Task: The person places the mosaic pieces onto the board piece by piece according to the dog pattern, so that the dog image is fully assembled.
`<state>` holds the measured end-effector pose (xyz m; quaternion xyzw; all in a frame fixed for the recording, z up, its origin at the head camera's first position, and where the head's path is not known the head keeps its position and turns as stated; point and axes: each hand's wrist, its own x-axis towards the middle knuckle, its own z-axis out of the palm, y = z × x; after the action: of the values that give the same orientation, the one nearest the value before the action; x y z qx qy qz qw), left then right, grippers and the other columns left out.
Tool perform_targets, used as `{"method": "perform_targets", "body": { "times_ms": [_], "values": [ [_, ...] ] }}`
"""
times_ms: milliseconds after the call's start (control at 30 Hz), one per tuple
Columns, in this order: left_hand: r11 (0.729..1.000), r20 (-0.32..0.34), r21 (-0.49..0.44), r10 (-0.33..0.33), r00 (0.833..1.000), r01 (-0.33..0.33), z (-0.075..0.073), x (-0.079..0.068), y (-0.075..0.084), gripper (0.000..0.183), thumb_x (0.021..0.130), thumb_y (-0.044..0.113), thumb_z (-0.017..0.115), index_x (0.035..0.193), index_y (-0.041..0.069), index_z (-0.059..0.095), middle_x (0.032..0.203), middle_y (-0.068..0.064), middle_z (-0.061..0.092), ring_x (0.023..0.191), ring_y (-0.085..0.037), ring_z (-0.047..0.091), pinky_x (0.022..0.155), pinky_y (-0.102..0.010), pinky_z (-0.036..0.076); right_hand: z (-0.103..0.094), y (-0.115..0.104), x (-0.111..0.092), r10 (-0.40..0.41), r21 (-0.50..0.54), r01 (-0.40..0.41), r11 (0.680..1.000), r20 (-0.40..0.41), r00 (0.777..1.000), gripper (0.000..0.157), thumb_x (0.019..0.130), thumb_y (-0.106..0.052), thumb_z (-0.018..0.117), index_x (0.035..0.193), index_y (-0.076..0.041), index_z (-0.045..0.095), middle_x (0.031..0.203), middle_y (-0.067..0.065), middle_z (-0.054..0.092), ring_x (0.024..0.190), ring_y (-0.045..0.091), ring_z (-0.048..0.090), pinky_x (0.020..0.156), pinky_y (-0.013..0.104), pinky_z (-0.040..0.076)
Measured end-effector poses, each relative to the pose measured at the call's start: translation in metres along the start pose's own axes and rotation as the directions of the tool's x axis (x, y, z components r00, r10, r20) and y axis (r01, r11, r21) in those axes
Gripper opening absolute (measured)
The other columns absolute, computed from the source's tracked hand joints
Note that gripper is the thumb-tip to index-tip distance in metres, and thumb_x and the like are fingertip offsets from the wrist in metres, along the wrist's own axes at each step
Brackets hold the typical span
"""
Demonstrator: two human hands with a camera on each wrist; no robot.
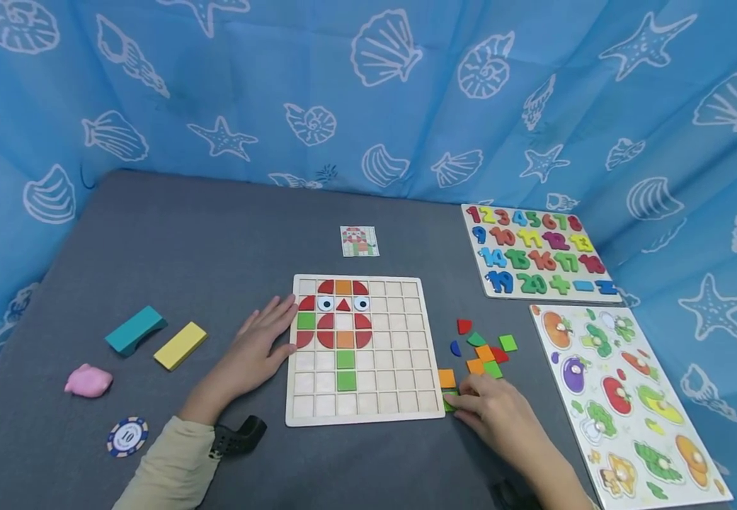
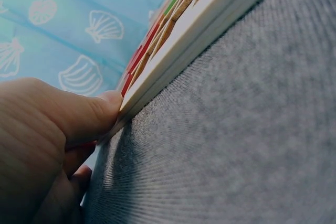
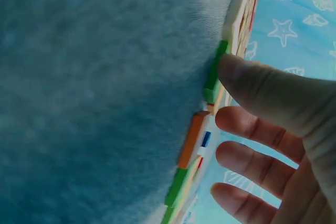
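A wooden grid board lies mid-table, with red, orange and green tiles and two eye tiles on its left part. Along the board's left edge rests my left hand, fingers extended; in the left wrist view the thumb touches the board's side. Beside the lower right corner, my right hand pinches a green square tile, which lies against the board's edge. The right wrist view shows the thumb on that green tile, the other visible fingers loosely bent. An orange tile lies just beyond.
Loose tiles are scattered right of the board. A small picture card lies behind it. Further right are a number puzzle and a vegetable puzzle. Leftward lie a teal arch block, yellow block, pink pig and poker chip.
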<state>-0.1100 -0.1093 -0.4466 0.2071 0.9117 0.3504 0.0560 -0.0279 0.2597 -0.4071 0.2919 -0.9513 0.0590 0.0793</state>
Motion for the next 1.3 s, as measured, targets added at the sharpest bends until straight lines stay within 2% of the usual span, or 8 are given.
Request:
{"method": "perform_targets", "body": {
  "times_ms": [167, 300, 467, 633, 800, 900, 1033, 1300],
  "values": [
    [1.000, 0.007, 0.009, -0.012, 1.000, 0.012, 0.000, 0.000, 0.001, 0.064, 0.086, 0.022, 0.059, 0.140, 0.008, 0.027, 0.148, -0.004, 0.019, 0.136, -0.025, 0.009, 0.106, -0.051, 0.006, -0.001, -0.001, -0.001, -0.010, 0.037, 0.009, 0.999, 0.025, 1.000, 0.025, 0.059, -0.017, 0.081, 0.081, -0.022, 0.071, 0.083, -0.009, 0.055, 0.073, 0.006, 0.047, 0.064, 0.028, 0.043],
    [1.000, 0.007, 0.011, -0.021, 1.000, 0.021, -0.001, -0.001, 0.000, 0.064, 0.086, 0.023, 0.058, 0.140, 0.008, 0.027, 0.148, -0.004, 0.019, 0.136, -0.026, 0.009, 0.106, -0.051, 0.005, 0.000, -0.001, 0.000, -0.005, 0.019, 0.004, 1.000, 0.053, 0.999, 0.031, 0.060, -0.019, 0.081, 0.086, -0.023, 0.066, 0.087, -0.010, 0.059, 0.081, 0.008, 0.053, 0.069, 0.031, 0.041],
    [1.000, 0.001, 0.006, -0.008, 1.000, 0.008, -0.001, -0.002, -0.002, 0.064, 0.086, 0.023, 0.058, 0.140, 0.008, 0.027, 0.148, -0.005, 0.019, 0.136, -0.026, 0.010, 0.106, -0.051, 0.006, -0.001, -0.001, 0.004, 0.002, -0.009, -0.001, 1.000, 0.069, 0.998, 0.037, 0.058, -0.022, 0.082, 0.091, -0.021, 0.064, 0.088, -0.009, 0.059, 0.083, 0.009, 0.053, 0.071, 0.033, 0.038],
    [1.000, 0.001, -0.001, 0.013, 1.000, -0.013, -0.001, -0.001, -0.003, 0.062, 0.087, 0.023, 0.057, 0.140, 0.009, 0.027, 0.148, -0.004, 0.019, 0.136, -0.026, 0.010, 0.106, -0.051, 0.007, -0.003, -0.005, 0.014, -0.029, 0.040, 0.027, 0.999, 0.044, 0.999, 0.035, 0.061, -0.019, 0.080, 0.092, -0.019, 0.065, 0.086, -0.009, 0.057, 0.081, 0.009, 0.051, 0.072, 0.034, 0.041],
    [1.000, 0.004, -0.012, 0.014, 1.000, -0.014, 0.000, -0.001, -0.003, 0.062, 0.087, 0.024, 0.056, 0.140, 0.009, 0.027, 0.148, -0.003, 0.018, 0.136, -0.025, 0.009, 0.106, -0.051, 0.007, -0.003, -0.028, 0.038, -0.096, 0.093, 0.087, 0.992, 0.091, 0.991, 0.031, 0.066, -0.023, 0.077, 0.095, -0.020, 0.065, 0.090, -0.010, 0.057, 0.085, 0.008, 0.051, 0.075, 0.032, 0.042],
    [1.000, -0.004, -0.011, 0.017, 1.000, -0.017, 0.000, -0.001, -0.002, 0.063, 0.087, 0.023, 0.057, 0.140, 0.009, 0.027, 0.148, -0.003, 0.019, 0.136, -0.025, 0.010, 0.106, -0.050, 0.007, 0.000, -0.050, 0.056, -0.165, 0.122, 0.150, 0.981, 0.132, 0.977, 0.030, 0.070, -0.025, 0.075, 0.097, -0.021, 0.065, 0.091, -0.010, 0.057, 0.086, 0.007, 0.050, 0.076, 0.029, 0.041],
    [1.000, -0.016, -0.001, 0.026, 1.000, -0.026, -0.001, 0.001, -0.001, 0.064, 0.086, 0.022, 0.059, 0.140, 0.007, 0.028, 0.147, -0.005, 0.021, 0.136, -0.027, 0.011, 0.106, -0.051, 0.008, 0.006, -0.073, 0.077, -0.247, 0.125, 0.231, 0.965, 0.134, 0.960, 0.028, 0.073, -0.027, 0.073, 0.098, -0.020, 0.065, 0.091, -0.009, 0.058, 0.085, 0.007, 0.050, 0.076, 0.027, 0.041],
    [1.000, -0.030, 0.009, 0.029, 0.999, -0.028, 0.002, 0.000, -0.003, 0.063, 0.085, 0.020, 0.060, 0.139, 0.007, 0.029, 0.147, -0.006, 0.022, 0.136, -0.027, 0.013, 0.106, -0.051, 0.008, 0.016, -0.090, 0.093, -0.326, 0.065, 0.320, 0.945, 0.140, 0.935, 0.025, 0.074, -0.031, 0.071, 0.097, -0.020, 0.067, 0.087, -0.008, 0.058, 0.082, 0.008, 0.050, 0.072, 0.027, 0.039]
  ]
}}
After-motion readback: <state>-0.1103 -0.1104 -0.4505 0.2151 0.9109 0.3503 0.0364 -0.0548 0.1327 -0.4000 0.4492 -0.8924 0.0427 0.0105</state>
